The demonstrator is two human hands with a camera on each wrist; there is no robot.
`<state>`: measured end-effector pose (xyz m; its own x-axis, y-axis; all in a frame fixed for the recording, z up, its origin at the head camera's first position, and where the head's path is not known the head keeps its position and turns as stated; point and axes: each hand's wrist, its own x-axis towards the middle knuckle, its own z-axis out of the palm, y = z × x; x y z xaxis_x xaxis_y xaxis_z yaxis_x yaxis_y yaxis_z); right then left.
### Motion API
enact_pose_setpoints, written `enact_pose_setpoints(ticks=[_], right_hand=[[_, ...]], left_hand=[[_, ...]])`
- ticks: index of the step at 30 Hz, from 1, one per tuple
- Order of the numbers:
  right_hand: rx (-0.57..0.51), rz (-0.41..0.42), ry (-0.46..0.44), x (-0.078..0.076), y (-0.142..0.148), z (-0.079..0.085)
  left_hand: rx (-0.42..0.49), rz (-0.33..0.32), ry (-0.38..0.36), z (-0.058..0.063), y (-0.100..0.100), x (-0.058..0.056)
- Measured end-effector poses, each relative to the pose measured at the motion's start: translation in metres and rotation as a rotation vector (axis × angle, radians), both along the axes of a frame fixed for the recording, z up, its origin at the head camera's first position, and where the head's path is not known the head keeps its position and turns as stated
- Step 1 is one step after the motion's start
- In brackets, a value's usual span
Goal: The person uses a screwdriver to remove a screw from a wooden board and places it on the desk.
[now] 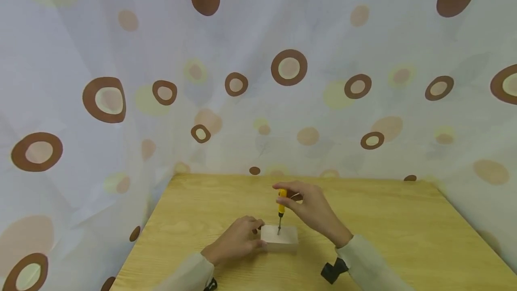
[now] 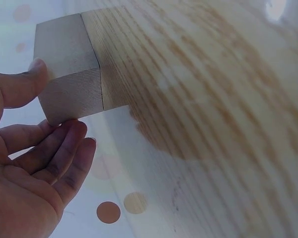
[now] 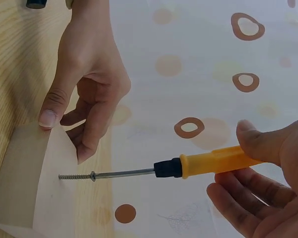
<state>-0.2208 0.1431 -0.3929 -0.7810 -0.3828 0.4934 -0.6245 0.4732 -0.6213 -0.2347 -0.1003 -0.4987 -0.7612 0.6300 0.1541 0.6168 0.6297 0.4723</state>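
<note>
A pale wooden block [image 1: 284,237] lies on the wooden table. My left hand [image 1: 238,239] grips its left end, thumb on the near side and fingers on the far side; the left wrist view shows the thumb [image 2: 27,84] against the block [image 2: 67,44]. From the block's top face stands a screw [image 3: 75,177], its tip in the wood and most of the thread showing. The tip of a yellow-handled screwdriver [image 3: 208,162] meets the screw's head. Above the block, my right hand [image 1: 315,208] holds the upright screwdriver by its handle, between thumb and fingers.
The light wood table [image 1: 383,219] stretches out on both sides of the block. A white curtain [image 1: 258,102] with brown and beige circles hangs behind and beside the table. Dark camera mounts [image 1: 334,271] sit at both wrists.
</note>
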Motion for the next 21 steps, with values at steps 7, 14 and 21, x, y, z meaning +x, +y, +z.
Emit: enact_pose_setpoints(ticks=[7,14,21], right_hand=[[0.005,-0.037,0.005,0.0015,0.0003,-0.0025],[-0.012,-0.045,0.010,-0.0031,-0.0035,-0.0033],[0.006,-0.058,0.028,-0.0049,-0.0024,-0.0048]], left_hand=[[-0.007,0.005,-0.024,-0.0002,0.0022,0.0045],[0.001,0.004,0.014,0.0038,0.0011,0.0020],[0.000,0.011,-0.006,0.0001,-0.0008,0.0000]])
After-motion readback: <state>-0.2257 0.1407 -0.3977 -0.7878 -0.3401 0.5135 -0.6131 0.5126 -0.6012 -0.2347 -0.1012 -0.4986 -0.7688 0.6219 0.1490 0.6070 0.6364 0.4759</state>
